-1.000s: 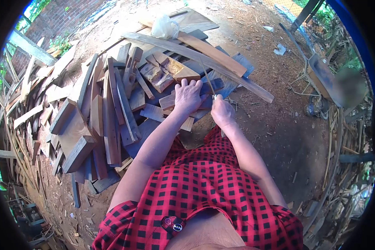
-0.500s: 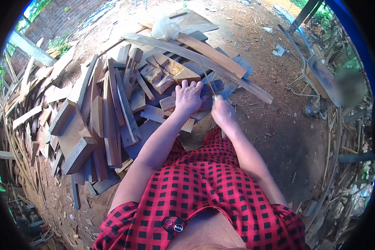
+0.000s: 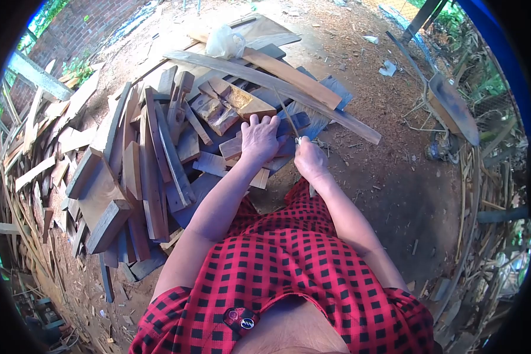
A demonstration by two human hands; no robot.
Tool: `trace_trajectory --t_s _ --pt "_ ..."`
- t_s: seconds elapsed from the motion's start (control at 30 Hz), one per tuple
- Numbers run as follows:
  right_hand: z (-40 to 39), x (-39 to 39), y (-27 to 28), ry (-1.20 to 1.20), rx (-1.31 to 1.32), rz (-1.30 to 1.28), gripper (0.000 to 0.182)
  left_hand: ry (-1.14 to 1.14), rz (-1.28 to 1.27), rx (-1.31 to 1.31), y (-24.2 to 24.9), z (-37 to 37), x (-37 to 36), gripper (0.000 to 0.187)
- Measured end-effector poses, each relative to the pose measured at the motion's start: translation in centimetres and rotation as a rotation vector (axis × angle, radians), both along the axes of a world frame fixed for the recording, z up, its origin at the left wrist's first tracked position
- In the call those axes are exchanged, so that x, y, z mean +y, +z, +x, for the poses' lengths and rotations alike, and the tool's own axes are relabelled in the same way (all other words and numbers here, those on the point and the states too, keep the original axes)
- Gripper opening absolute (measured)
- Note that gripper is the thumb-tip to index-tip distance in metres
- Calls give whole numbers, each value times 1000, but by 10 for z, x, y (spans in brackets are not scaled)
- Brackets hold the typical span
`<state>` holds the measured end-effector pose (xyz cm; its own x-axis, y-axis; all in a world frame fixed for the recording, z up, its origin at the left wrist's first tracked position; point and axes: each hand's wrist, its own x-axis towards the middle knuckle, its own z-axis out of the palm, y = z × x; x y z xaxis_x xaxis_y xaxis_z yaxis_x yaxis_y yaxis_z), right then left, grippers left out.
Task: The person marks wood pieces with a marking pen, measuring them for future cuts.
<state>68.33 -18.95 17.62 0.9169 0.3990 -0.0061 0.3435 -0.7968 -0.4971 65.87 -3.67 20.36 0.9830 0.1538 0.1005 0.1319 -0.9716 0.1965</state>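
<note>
So not much has changed in the last second tbh. The view has swung round a touch and the left hand (image 3: pixel 259 141) is in pretty much the same spot on the wood, while the right hand (image 3: pixel 311 160) and the thin tool (image 3: pixel 288 118) look like they've shifted only slightly. I'd read that as small, controlled movement on a steadied piece, with no obvious new cut that I can see.

The left hand is pressed down with its fingers spread over the scrap, next to a short wooden block (image 3: pixel 230 147). The right one is closed round the near end of the tool, close beside it but not touching the other hand.

As for the tool, it's long, narrow and brownish, slanting up and away from the fist across the dark board (image 3: pixel 300 121), at the near right side of the wood pile (image 3: pixel 153 177). Could be a saw or a blade, too thin to tell. Just beyond the left hand there's a rough block with a yellowish hollow (image 3: pixel 259 107), and a long plank (image 3: pixel 265 78) lies past that
</note>
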Motion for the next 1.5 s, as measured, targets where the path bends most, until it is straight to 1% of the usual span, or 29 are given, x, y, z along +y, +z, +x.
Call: trace_trajectory --t_s 0.1,0.17,0.27,0.3,0.37,0.47,0.6,0.63,0.7,0.8,0.87,0.9,1.0,1.1,1.2,1.27,1.37,1.43,1.5 --pt "-31 -25 0 18 20 -35 14 -3 -5 15 1 -1 1 48" --pt "-49 -43 -2 -38 111 -71 15 -5 2 3 0 1 2 47" --pt "-43 -36 1 -53 104 -72 15 -13 0 31 -1 2 1 47" --pt "-29 -27 0 -11 107 -17 16 -11 -5 31 -1 1 1 47" --pt "0 1 6 -13 72 -26 18 -4 -5 65 2 2 0 47" --pt "14 16 10 -21 53 -5 19 -2 2 0 -1 1 0 48" --pt "-27 -21 1 -21 93 -28 19 -4 -30 -25 0 -1 1 45" --pt "-35 -29 2 -21 93 -29 19 -8 -19 -4 2 0 2 47" --pt "-51 -41 5 -62 136 -115 19 -16 -13 30 1 -1 1 49" --pt "-32 -36 -6 -46 87 -55 17 -26 -6 15 0 2 0 48" --pt "-25 -35 -8 -33 70 -64 17 2 -1 17 0 3 0 48" --pt "-26 -34 -6 -36 82 -71 16 1 -27 -51 -3 3 0 41" --pt "-31 -33 -3 -35 77 -83 16 12 -28 -40 -4 2 -2 41" --pt "-39 -43 -11 -2 70 -14 17 11 -13 -47 -4 1 -3 41" --pt "-54 -62 -7 -56 113 -90 16 10 -7 -51 -3 3 -2 41" --pt "-56 -60 -7 -37 122 -80 16 -1 -8 -41 -4 1 -1 41" --pt "-26 -25 8 -4 80 -34 17 0 -23 -31 -3 4 -3 42" --pt "5 -4 2 8 34 -8 19 9 8 -51 -6 3 -2 43" --pt "9 7 8 -3 44 1 20 9 8 -54 -5 3 -3 44"
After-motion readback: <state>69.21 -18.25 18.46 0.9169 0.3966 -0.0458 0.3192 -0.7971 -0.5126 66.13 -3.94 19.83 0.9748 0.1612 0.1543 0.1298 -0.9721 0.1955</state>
